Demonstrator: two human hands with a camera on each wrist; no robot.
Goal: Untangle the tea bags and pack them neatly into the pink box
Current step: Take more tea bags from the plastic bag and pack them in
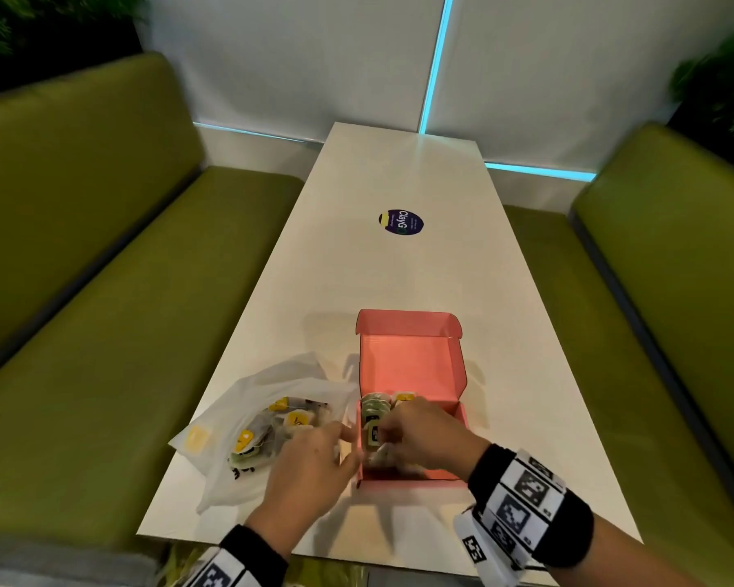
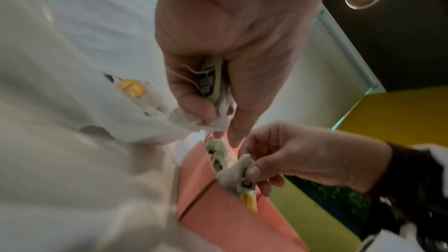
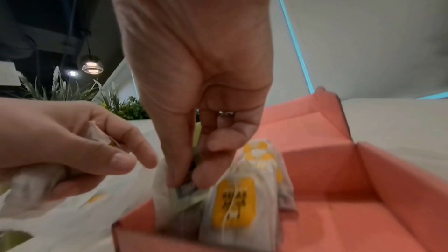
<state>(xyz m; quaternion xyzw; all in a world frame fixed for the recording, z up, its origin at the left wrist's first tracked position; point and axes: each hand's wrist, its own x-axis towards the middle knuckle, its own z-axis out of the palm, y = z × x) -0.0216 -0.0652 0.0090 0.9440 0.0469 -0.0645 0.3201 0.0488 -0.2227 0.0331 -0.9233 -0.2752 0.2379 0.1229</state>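
Note:
The pink box point(image 1: 450, 410) stands open on the white table point(image 1: 399, 273), its lid tilted back. Several tea bags stand in its left half, one with a yellow label point(image 3: 234, 204). My right hand point(image 1: 384, 434) reaches into the box and pinches the top of a tea bag point(image 3: 178, 198) by the left wall between thumb and fingers point(image 3: 188, 181). My left hand point(image 1: 348, 444) hovers just left of the box. It grips another tea bag with a pale green tag point(image 2: 211, 81), whose string trails over the fingers.
A clear plastic bag point(image 1: 251, 400) holding several tangled tea bags point(image 1: 272, 430) lies left of the box. A round dark sticker point(image 1: 400, 222) sits mid-table. Green benches point(image 1: 115, 290) flank the table on both sides.

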